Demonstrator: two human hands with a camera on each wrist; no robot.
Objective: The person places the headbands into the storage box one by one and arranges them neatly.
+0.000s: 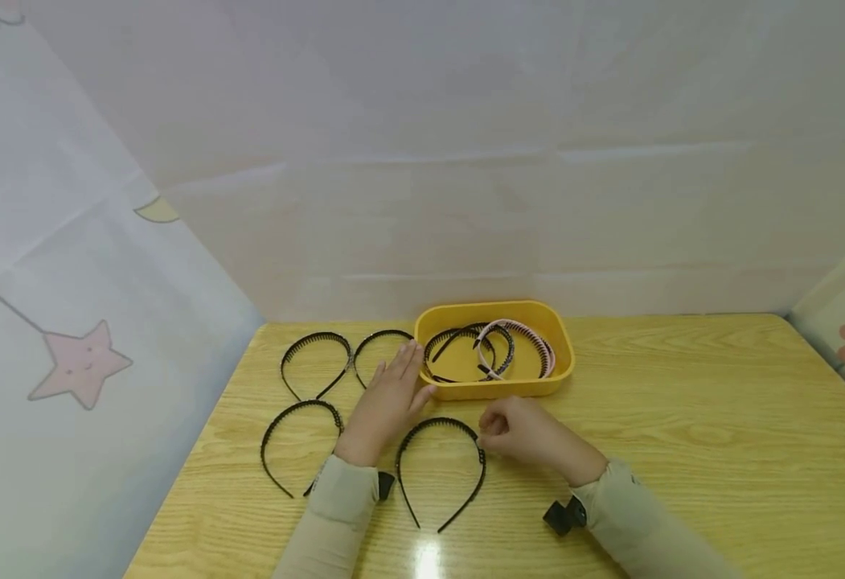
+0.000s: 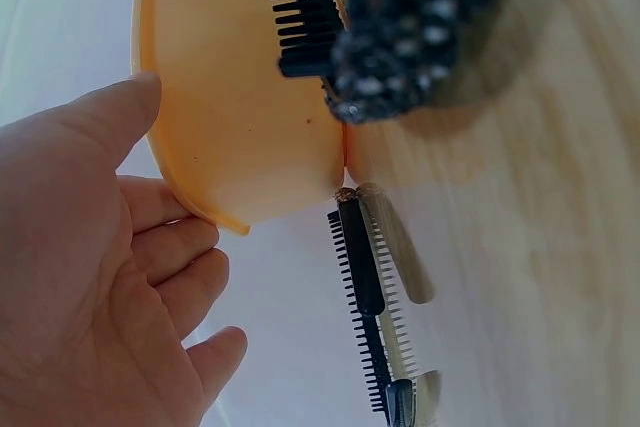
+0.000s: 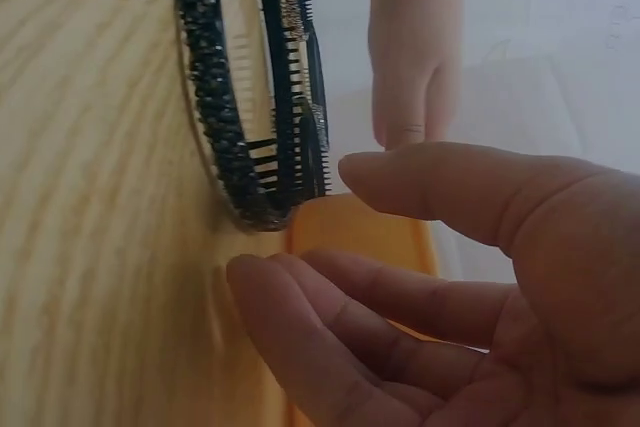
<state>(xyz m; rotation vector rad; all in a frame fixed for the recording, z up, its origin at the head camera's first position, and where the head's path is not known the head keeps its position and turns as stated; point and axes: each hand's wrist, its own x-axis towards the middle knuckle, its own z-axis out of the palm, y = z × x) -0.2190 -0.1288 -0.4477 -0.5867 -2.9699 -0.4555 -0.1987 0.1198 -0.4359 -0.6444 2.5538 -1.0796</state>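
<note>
Though slim, one toothed black headband (image 1: 440, 420) (knobbly, glittery) beside the right grip (image 1: 522, 434).

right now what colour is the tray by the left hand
The tray is yellow; the head view shows it best.

The bench (image 1: 682, 434) has a wood-grain surface, smooth and glossy enough to throw back a bright glare. The tub (image 1: 498, 391) looks like smooth plastic with a soft sheen. The nearest headband (image 1: 436, 420) appears to be black plastic, crusted with rough, glittering beads (image 2: 395, 37). Matt, creased sheeting, cloth or paper, forms the backdrop (image 1: 422, 217); the sleeves (image 1: 341, 498) are matt cloth.
</note>
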